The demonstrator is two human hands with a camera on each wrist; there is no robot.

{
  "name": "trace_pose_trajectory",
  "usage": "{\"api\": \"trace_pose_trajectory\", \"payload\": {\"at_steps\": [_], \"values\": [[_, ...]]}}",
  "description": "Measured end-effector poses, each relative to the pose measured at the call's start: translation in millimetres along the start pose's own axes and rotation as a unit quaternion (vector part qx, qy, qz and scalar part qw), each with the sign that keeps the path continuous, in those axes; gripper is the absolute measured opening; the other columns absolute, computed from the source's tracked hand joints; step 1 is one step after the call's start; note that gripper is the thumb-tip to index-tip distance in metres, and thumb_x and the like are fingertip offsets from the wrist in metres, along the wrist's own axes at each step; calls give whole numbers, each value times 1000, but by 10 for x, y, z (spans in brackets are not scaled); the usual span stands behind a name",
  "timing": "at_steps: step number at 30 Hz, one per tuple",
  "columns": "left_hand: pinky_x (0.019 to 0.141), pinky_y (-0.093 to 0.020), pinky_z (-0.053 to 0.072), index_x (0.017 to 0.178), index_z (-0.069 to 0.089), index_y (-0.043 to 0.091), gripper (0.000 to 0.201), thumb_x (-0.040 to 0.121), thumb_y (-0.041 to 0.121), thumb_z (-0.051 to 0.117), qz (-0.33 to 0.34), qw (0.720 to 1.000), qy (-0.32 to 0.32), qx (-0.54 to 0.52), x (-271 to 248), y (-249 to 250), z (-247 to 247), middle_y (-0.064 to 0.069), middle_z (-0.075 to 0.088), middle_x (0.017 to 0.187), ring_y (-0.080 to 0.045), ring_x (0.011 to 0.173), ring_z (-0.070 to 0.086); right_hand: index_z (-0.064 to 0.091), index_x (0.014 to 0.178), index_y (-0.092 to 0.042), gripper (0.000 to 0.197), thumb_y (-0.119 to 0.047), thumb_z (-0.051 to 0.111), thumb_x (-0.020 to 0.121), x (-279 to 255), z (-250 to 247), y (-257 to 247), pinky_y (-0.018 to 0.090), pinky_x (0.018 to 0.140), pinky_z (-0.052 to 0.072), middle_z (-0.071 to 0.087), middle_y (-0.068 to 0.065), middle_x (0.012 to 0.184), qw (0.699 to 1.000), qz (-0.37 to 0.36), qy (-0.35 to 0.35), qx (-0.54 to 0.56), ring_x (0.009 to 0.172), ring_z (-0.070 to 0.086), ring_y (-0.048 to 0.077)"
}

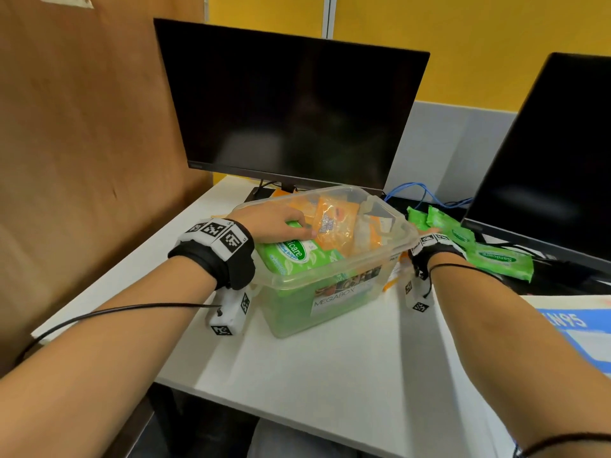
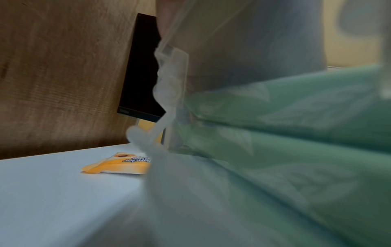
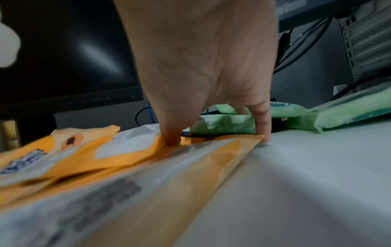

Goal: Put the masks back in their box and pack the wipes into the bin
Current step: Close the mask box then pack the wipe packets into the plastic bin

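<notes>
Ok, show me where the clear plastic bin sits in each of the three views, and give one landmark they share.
Head: the clear plastic bin sits mid-frame on the white desk, the left hand on the wipes in it.
Left wrist: its blurred clear wall fills the right side, green packs showing through.
Right wrist: not clearly in view.
Shared landmark: the black monitor.

Bin (image 1: 347, 285) before the monitor (image 1: 291, 114); loose wipes packs (image 1: 502, 259) lie right of it
</notes>
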State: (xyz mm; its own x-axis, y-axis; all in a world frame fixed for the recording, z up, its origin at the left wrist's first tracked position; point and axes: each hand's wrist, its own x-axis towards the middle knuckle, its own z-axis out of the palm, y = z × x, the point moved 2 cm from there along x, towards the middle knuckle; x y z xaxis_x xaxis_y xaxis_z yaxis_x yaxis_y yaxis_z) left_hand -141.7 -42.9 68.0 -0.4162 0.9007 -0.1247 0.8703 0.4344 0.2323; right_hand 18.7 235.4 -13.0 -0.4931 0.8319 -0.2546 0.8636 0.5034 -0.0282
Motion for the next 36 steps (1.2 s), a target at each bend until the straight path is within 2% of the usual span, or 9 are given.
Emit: {"api": "trace_pose_trajectory", "payload": {"at_steps": [7, 11, 15, 19, 23, 27, 31, 34, 36], "values": [[78, -26, 37, 117, 58, 36, 45, 88, 66, 41, 1, 1000, 1, -2, -16, 15, -13, 12, 51, 104, -9, 95, 50, 32, 144, -16, 62, -18, 59, 87, -123, -221, -96, 46, 97, 43, 40, 16, 144, 993, 8, 112, 24, 130, 43, 36], [80, -27, 37, 121, 58, 33, 48, 89, 64, 41, 0, 1000, -2, 3, -57, 36, -37, 11, 49, 106, -10, 97, 47, 56, 117, -4, 30, -16, 56, 89, -277, -519, -146, 37, 72, 47, 63, 16, 113, 984, 1, 176, 12, 100, 62, 33], [78, -27, 35, 121, 59, 29, 49, 91, 62, 40, 4, 1000, -1, 2, -98, 69, -48, 8, 52, 108, -11, 97, 48, 60, 100, -1, 24, -23, 58, 91, -506, -900, -173, 35, 69, 46, 64, 19, 104, 966, 13, 208, 155, 87, 61, 35], [79, -27, 33, 118, 61, 25, 48, 93, 59, 39, 9, 1000, -5, 4, -125, 85, -61, 4, 55, 109, -14, 101, 50, 53, 86, -12, 4, -15, 54, 88, -837, -1199, -216, 38, 77, 47, 60, 14, 97, 890, -66, 324, 314, 93, 59, 35], [82, -27, 33, 120, 59, 24, 45, 93, 57, 43, 10, 1000, 4, -7, -155, 100, -57, 4, 52, 117, -13, 105, 48, 40, 72, -20, 29, -14, 63, 87, -1172, -1192, -406, 36, 57, 58, 60, 8, 93, 801, -176, 196, 537, 87, 68, 28], [86, -32, 40, 128, 48, 25, 54, 88, 61, 48, -12, 998, 39, -44, -146, 43, -59, 0, 53, 128, -17, 114, 53, 48, 84, -16, 15, -12, 62, 88, -1309, -874, -654, 29, 51, 56, 63, 13, 96, 872, -198, 82, 440, 78, 69, 27], [83, -30, 37, 124, 53, 19, 54, 89, 60, 49, -18, 999, 36, -34, -144, 56, -60, -3, 54, 128, -18, 112, 53, 54, 87, -15, 4, -16, 57, 89, -1286, -552, -876, 36, 77, 51, 62, 9, 99, 954, -198, 46, 221, 93, 62, 25], [82, -29, 35, 122, 56, 17, 53, 90, 59, 46, -15, 999, 27, -19, -145, 73, -63, -5, 54, 129, -19, 115, 52, 53, 127, -9, 34, -16, 53, 94, -1363, -509, -1003, 35, 98, 43, 56, 10, 128, 980, -194, -5, 33, 120, 52, 27], [84, -29, 35, 123, 55, 18, 54, 91, 59, 45, -16, 1000, 22, -13, -142, 71, -61, -5, 53, 132, -19, 118, 50, 48, 137, -11, 40, -20, 48, 97, -1387, -512, -1037, 34, 101, 40, 51, 8, 136, 980, -188, -32, -58, 124, 50, 26]]}}
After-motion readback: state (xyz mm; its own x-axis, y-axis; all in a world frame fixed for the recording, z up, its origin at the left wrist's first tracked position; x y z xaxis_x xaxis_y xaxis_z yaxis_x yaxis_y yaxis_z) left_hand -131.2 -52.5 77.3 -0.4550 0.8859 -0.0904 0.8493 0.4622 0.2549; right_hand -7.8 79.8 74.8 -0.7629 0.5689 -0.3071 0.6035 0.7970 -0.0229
